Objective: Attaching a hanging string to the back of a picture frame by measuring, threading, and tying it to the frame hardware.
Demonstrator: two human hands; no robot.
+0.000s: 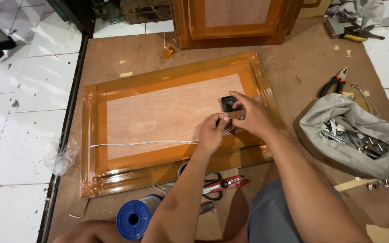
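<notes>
Pinching the end of a white cord between thumb and fingertips, the left hand hovers over the right part of an orange-framed wooden panel lying flat on a brown board on the floor. The cord runs leftward across the panel's pale centre. The right hand, just beside it and touching, closes its fingers on a small black fitting. Red-handled scissors and a blue spool lie near the panel's front edge; pliers and a grey bag of metal hardware sit to the right.

Brown hardboard sheet over white floor tiles, bearing framed panel, scissors, pliers, blue spool, cloth bag.
</notes>
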